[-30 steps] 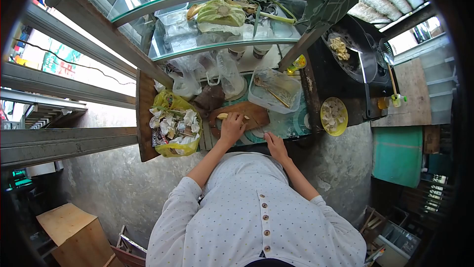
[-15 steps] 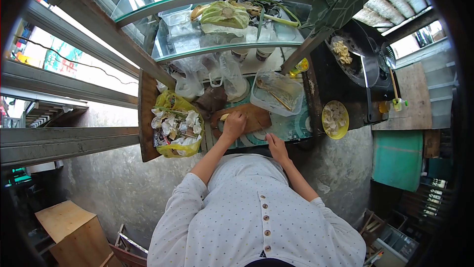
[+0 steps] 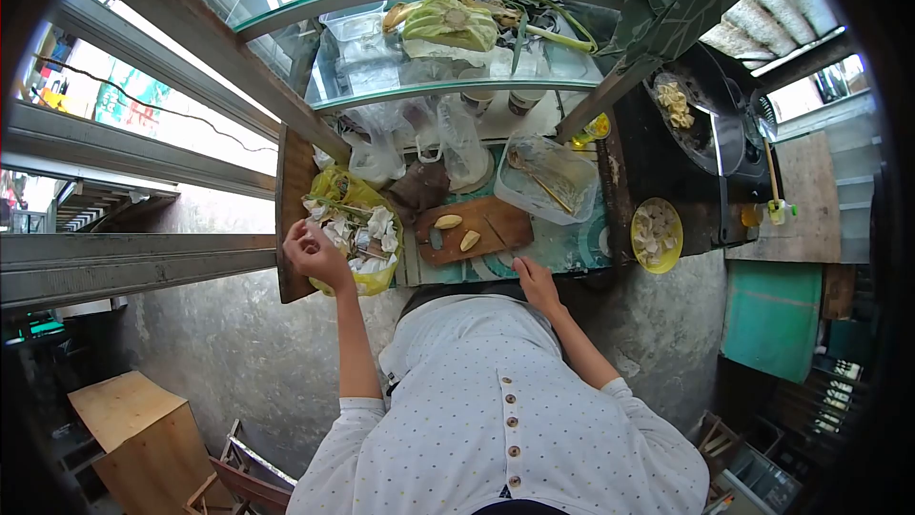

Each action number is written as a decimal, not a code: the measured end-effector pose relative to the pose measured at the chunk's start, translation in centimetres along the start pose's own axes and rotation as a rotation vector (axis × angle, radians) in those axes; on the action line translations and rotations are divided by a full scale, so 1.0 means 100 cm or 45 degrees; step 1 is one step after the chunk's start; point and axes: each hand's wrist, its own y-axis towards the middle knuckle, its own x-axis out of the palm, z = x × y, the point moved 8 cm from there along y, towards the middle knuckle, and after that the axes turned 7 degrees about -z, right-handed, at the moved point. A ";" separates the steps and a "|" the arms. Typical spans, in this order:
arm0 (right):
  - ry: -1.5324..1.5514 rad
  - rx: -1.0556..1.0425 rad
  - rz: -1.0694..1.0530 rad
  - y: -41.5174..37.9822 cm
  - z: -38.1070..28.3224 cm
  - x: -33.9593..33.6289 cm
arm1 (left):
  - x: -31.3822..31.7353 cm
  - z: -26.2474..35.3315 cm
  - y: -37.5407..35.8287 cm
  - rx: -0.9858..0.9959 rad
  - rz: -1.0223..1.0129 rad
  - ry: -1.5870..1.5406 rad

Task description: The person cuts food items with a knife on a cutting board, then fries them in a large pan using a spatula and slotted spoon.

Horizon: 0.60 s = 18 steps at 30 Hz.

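My left hand [image 3: 316, 254] is raised over the left side of a yellow plastic bag [image 3: 381, 279] full of white scraps. Its fingers are curled together, and whatever they hold is hidden. My right hand [image 3: 537, 283] is closed at the lower right edge of a wooden cutting board [image 3: 510, 219], around the handle end of a thin knife [image 3: 496, 231] whose blade lies across the board. Two pale yellow pieces of food [image 3: 470, 241] rest on the board, beside a small grey-green piece [image 3: 437, 240].
Behind the board stands a clear plastic tub [image 3: 586, 193] with a wooden utensil inside. Plastic bags [image 3: 465, 158] and a brown bag [image 3: 419, 187] lie to its left. A yellow bowl [image 3: 678, 246] sits right, near a wok [image 3: 701, 129]. Above is a glass shelf [image 3: 457, 94] with cabbage [image 3: 450, 24].
My left hand has moved left from the cutting board to over the yellow bag, uncovering the pale pieces. My right hand stays near the board's edge. The view has shifted slightly.
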 end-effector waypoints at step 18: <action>-0.127 0.049 -0.054 -0.012 0.012 0.011 | 0.160 0.002 -0.193 0.132 -1.634 -0.010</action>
